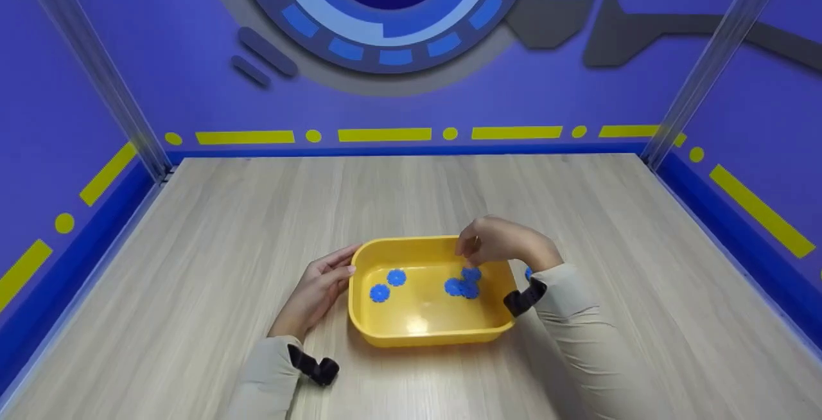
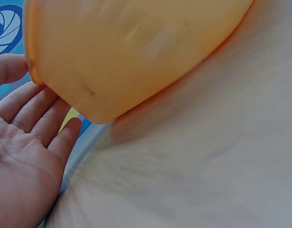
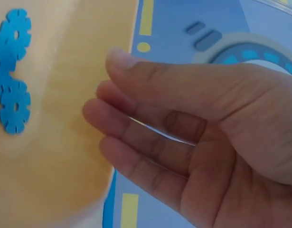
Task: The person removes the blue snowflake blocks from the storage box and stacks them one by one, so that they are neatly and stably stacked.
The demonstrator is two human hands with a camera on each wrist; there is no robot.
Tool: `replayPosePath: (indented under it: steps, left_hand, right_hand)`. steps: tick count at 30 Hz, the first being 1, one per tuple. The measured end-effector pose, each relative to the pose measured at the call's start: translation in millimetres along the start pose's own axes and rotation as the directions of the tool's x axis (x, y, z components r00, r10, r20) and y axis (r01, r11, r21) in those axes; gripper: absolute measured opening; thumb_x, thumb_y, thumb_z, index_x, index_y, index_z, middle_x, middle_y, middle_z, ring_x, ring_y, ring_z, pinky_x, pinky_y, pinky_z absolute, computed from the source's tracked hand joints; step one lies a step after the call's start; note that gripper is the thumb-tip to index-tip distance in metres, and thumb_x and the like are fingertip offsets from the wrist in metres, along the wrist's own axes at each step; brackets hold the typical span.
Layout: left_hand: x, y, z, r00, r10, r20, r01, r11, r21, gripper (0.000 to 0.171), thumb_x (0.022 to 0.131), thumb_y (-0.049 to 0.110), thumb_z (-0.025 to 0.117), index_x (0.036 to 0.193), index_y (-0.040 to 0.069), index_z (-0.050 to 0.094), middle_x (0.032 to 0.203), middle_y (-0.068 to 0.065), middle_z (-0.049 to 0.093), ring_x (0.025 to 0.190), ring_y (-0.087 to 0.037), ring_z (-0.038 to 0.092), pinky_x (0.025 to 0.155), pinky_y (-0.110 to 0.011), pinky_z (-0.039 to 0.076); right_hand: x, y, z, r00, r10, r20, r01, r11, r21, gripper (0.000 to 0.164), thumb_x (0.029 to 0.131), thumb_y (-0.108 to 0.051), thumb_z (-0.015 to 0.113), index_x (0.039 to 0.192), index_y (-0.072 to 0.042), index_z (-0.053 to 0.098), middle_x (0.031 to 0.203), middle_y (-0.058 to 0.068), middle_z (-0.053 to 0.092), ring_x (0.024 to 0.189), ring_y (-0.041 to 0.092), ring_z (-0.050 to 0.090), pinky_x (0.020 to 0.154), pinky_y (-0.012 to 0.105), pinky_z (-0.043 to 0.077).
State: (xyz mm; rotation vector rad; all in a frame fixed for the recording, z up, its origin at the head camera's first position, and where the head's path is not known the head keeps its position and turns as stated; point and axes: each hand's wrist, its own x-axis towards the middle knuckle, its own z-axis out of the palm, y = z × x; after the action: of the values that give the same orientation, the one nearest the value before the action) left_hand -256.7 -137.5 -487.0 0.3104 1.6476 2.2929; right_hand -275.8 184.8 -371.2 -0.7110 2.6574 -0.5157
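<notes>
And there it is: the right hand (image 1: 504,240) blots out the tray (image 1: 427,340)'s far corner! Just nearer than that wrist, a black band (image 1: 526,298) masks a stretch of rim, and a blue scrap (image 1: 528,273) peeks out by the cuff (image 1: 565,288), too covered to name. Below the hand, overlapping blue discs (image 1: 454,287) hide parts of each other, and the right-wrist view slices them at its left edge; under the fingers there, the tray's edge smears into blur. Over to the left hand (image 1: 321,285): fingertips vanish behind the rim! Its own wrist view crops thumb and palm, chops the tray's top and conceals the inside. Behind both hands, sleeves (image 1: 597,349) run off the bottom of the head view.
</notes>
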Motion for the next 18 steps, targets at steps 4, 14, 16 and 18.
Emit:
replayPosePath:
  steps: [4, 14, 16, 18]
  left_hand:
    - [-0.5, -0.3, -0.5, 1.0, 0.0, -0.002, 0.0, 1.0, -0.002, 0.059, 0.09, 0.002, 0.056, 0.144, -0.007, 0.035, 0.149, -0.02, 0.041, 0.122, -0.013, 0.055, 0.1, -0.027, 0.049]
    - [-0.8, -0.7, -0.8, 1.0, -0.006, -0.003, 0.006, 1.0, 0.002, 0.058, 0.091, 0.003, 0.055, 0.145, -0.006, 0.035, 0.15, -0.021, 0.038, 0.125, -0.015, 0.054, 0.102, -0.029, 0.048]
    - [-0.3, -0.6, -0.8, 1.0, -0.006, -0.003, 0.006, 1.0, 0.001, 0.058, 0.091, 0.003, 0.056, 0.145, -0.006, 0.035, 0.15, -0.021, 0.038, 0.126, -0.016, 0.053, 0.103, -0.03, 0.047]
    - [0.0, -0.5, -1.1, 1.0, -0.006, 0.0, 0.006, 1.0, 0.001, 0.058, 0.091, 0.003, 0.056, 0.145, -0.006, 0.035, 0.15, -0.021, 0.038, 0.126, -0.017, 0.052, 0.103, -0.03, 0.047]
  right_hand:
    - [9, -7, 4, 0.996, 0.058, 0.064, -0.057, 0.998, -0.02, 0.02, 0.081, -0.006, 0.074, 0.101, -0.006, 0.073, 0.093, 0.003, 0.071, 0.082, 0.015, 0.064, 0.08, 0.033, 0.057]
    - [26, -15, 21, 0.981, 0.166, 0.098, -0.158, 0.984, -0.087, 0.021, 0.079, -0.006, 0.076, 0.099, -0.01, 0.074, 0.089, -0.001, 0.068, 0.077, 0.013, 0.058, 0.077, 0.031, 0.056]
    - [27, -16, 24, 0.979, 0.174, 0.103, -0.166, 0.983, -0.076, 0.021, 0.078, -0.005, 0.076, 0.098, -0.011, 0.074, 0.089, -0.001, 0.069, 0.078, 0.012, 0.058, 0.077, 0.031, 0.056]
    - [28, -17, 26, 0.977, 0.181, 0.113, -0.174, 0.982, -0.071, 0.02, 0.078, -0.005, 0.076, 0.097, -0.011, 0.074, 0.088, -0.002, 0.068, 0.078, 0.012, 0.058, 0.077, 0.031, 0.056]
